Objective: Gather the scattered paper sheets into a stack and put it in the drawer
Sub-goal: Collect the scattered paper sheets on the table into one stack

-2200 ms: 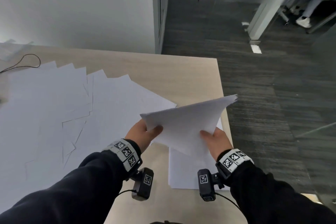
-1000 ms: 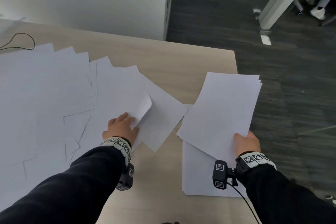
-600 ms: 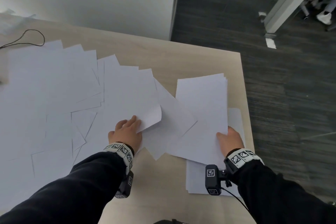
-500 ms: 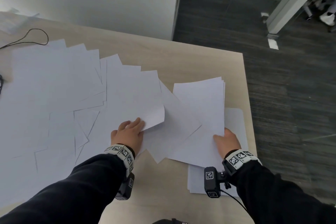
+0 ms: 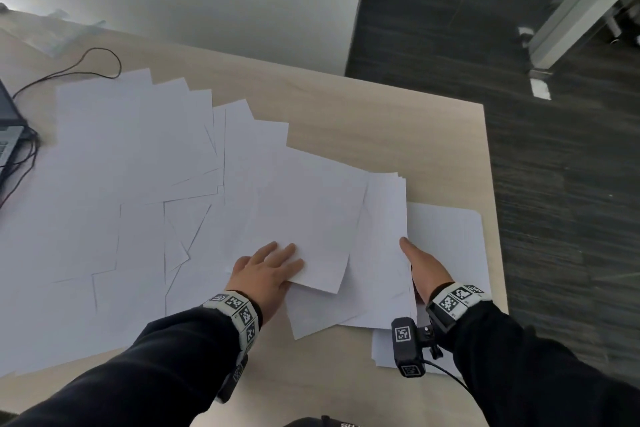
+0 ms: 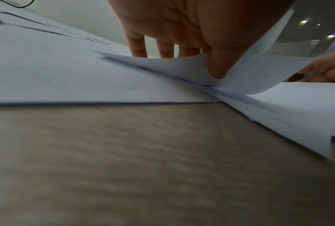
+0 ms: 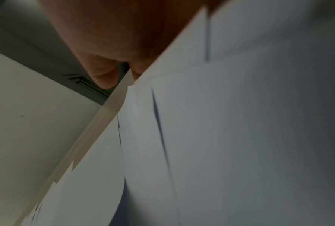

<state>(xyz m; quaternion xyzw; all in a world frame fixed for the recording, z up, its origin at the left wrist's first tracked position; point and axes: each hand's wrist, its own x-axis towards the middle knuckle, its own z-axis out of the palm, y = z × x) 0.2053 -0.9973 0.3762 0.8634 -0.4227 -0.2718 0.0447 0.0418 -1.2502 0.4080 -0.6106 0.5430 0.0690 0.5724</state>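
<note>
Fingers (image 5: 277,253) of the left hand (image 5: 265,276) lie fairly straight on top of one sheet (image 5: 311,225), while the thumb, seen in the left wrist view, curls under its near edge and lifts it, so this hand pinches that sheet. The right hand (image 5: 424,265) holds the gathered stack (image 5: 384,253) along its right edge, thumb on top; the other fingers sit beneath the paper and how tightly they curl cannot be told. The lifted sheet overlaps the stack's left side, seemingly on its way onto it. Taking the stack as landmark: under it and sticking out to its right lies another flat pile (image 5: 446,246), square to the table (image 5: 346,107) edge; whether that pile belongs to the job cannot be told. Left of the stack a wide fan of loose sheets (image 5: 131,184) covers most of the table, overlapping at many angles. Far left of the stack, a laptop (image 5: 8,121) corner and a black cable (image 5: 69,66). No drawer in any view. Judgement on progress: early to middle of the gathering. A modest stack is in hand, one more sheet is joining it, and by far the larger share of paper is left to collect. After that the edges need squaring, since the stack's far corners show slightly stepped, and the drawer step has not begun.
</note>
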